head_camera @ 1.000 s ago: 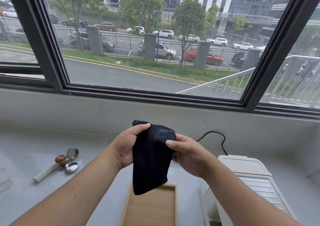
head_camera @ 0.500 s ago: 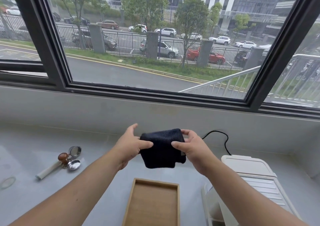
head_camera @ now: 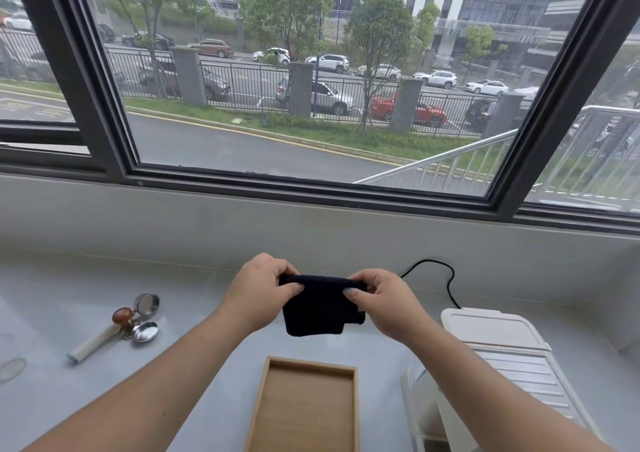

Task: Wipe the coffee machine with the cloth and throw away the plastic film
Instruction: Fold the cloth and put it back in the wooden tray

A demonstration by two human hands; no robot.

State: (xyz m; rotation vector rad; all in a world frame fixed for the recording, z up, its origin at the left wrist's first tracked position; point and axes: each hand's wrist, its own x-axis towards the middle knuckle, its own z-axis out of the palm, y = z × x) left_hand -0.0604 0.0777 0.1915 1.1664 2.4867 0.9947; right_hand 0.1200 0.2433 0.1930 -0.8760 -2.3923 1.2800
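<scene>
A dark navy cloth [head_camera: 320,307], folded small, hangs in the air above the grey counter. My left hand [head_camera: 261,294] pinches its upper left edge and my right hand [head_camera: 382,302] pinches its upper right edge. The white coffee machine [head_camera: 498,351] stands at the lower right, partly behind my right forearm, with its black cord [head_camera: 446,278] running to the wall. I see no plastic film.
An empty wooden tray [head_camera: 304,406] lies below the cloth. On the left of the counter [head_camera: 194,316] lie a portafilter with a white handle [head_camera: 95,342], a brown-knobbed tamper [head_camera: 123,316] and metal filter baskets [head_camera: 145,330]. A window wall runs behind the counter.
The cloth hung long from my hands a second ago. It is now folded into a short, wide bundle held at both top corners, and both hands have moved slightly apart.
</scene>
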